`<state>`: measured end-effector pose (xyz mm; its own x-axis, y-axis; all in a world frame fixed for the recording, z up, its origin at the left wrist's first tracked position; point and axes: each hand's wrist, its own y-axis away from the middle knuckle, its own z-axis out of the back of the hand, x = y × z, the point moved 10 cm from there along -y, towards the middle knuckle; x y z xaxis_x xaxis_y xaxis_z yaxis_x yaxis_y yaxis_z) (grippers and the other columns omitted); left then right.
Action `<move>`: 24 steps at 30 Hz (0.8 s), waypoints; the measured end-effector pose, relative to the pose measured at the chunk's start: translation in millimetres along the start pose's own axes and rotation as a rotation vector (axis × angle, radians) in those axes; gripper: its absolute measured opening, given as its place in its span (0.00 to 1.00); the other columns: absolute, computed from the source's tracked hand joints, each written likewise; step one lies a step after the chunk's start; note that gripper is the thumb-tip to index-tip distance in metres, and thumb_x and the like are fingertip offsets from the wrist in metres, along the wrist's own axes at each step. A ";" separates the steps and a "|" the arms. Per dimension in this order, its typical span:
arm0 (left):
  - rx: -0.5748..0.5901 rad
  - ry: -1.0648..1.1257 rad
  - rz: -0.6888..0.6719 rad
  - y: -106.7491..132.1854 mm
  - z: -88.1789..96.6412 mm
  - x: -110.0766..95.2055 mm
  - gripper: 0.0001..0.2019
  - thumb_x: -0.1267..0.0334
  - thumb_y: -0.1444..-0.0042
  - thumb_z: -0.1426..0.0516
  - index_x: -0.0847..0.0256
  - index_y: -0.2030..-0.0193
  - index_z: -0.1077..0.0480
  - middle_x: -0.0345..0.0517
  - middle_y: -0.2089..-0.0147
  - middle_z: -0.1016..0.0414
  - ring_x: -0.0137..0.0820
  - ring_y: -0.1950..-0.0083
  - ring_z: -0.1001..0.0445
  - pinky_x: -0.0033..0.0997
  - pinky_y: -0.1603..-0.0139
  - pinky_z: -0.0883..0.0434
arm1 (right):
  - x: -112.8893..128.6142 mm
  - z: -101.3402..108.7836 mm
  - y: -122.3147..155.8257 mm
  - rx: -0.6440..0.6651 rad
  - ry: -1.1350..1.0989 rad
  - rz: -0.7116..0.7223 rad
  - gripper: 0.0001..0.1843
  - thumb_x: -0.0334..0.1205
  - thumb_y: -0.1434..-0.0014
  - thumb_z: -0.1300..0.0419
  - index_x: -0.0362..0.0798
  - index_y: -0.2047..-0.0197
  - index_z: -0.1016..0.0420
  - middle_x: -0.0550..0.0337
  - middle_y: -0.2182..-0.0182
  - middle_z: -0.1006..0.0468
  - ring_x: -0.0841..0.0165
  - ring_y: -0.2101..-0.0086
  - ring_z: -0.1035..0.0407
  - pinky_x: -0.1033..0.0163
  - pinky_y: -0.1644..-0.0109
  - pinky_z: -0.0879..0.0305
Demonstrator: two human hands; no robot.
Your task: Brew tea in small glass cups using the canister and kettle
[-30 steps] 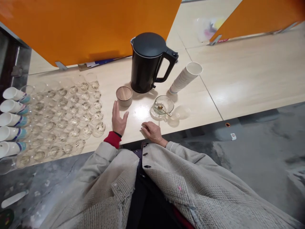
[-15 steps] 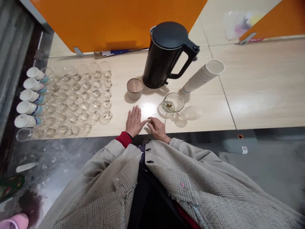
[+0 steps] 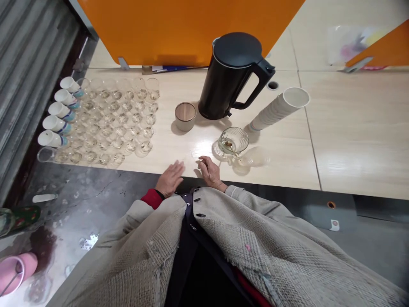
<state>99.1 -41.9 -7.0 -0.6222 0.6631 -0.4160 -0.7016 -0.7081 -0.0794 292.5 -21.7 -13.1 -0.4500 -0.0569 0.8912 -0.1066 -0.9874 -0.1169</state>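
My left hand (image 3: 170, 177) is over the table's front edge, fingers stretched out and slightly blurred, holding nothing. To its right, my right hand (image 3: 211, 171) rests at the table edge with loosely bent fingers, thumb apart from them, and nothing visible in it. Nearest to the right hand is a ribbed glass bowl (image 3: 242, 138) with a spoon (image 3: 228, 145) and a little dark material inside. A small round jar (image 3: 185, 124) with a wooden lid stands beyond my hands. Behind these is a black electric kettle (image 3: 217, 83), its lid closed and handle to the right.
Rows of clear cups (image 3: 110, 119) with dark bits at the bottom cover the table's left side. Several paper cups (image 3: 54, 124) lie tilted beside them. A leaning paper-cup stack (image 3: 271, 113) and clear cups (image 3: 257, 157) are right. An orange partition (image 3: 179, 30) stands behind.
My left hand has lifted off the tabletop and drawn back toward my body, away from the right hand. The right hand stays nearly in place, and the view has turned slightly.
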 end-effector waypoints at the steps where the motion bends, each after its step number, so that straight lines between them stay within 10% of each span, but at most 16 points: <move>1: -0.074 -0.022 0.120 3.0 8.7 14.6 0.28 0.57 0.23 0.57 0.64 0.21 0.42 0.61 0.20 0.40 0.42 0.15 0.53 0.56 0.18 0.45 | -0.9 -0.7 0.2 0.007 -0.002 0.001 0.19 0.54 0.28 0.47 0.50 0.46 0.26 0.59 0.66 0.19 0.64 0.66 0.25 0.59 0.56 0.31; 8: -0.105 -0.200 0.570 -23.9 9.8 49.1 0.39 0.47 0.25 0.51 0.75 0.19 0.51 0.69 0.16 0.57 0.53 0.14 0.61 0.64 0.16 0.55 | -4.0 -3.3 -0.6 0.021 -0.119 -0.012 0.19 0.54 0.29 0.47 0.52 0.44 0.29 0.61 0.67 0.22 0.65 0.68 0.28 0.58 0.57 0.31; 16: 0.094 -0.208 0.198 -89.0 -29.6 -22.9 0.38 0.49 0.25 0.52 0.75 0.19 0.51 0.67 0.16 0.55 0.47 0.14 0.60 0.57 0.15 0.55 | -12.5 10.7 -1.2 -0.080 -0.362 -0.076 0.21 0.61 0.29 0.50 0.53 0.48 0.34 0.63 0.68 0.26 0.67 0.71 0.32 0.59 0.64 0.33; 24: 0.247 -0.168 -0.122 -46.8 -43.9 -63.9 0.36 0.48 0.28 0.45 0.59 0.19 0.46 0.57 0.16 0.49 0.45 0.14 0.55 0.57 0.16 0.52 | -11.0 13.8 -1.2 -0.046 -0.375 -0.088 0.21 0.63 0.29 0.50 0.54 0.50 0.35 0.65 0.71 0.27 0.67 0.71 0.32 0.59 0.64 0.32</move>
<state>187.0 -61.7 -16.6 -0.5622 0.7851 -0.2599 -0.8250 -0.5541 0.1112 309.9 -22.0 -16.7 -0.0831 -0.0306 0.9961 -0.1737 -0.9838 -0.0447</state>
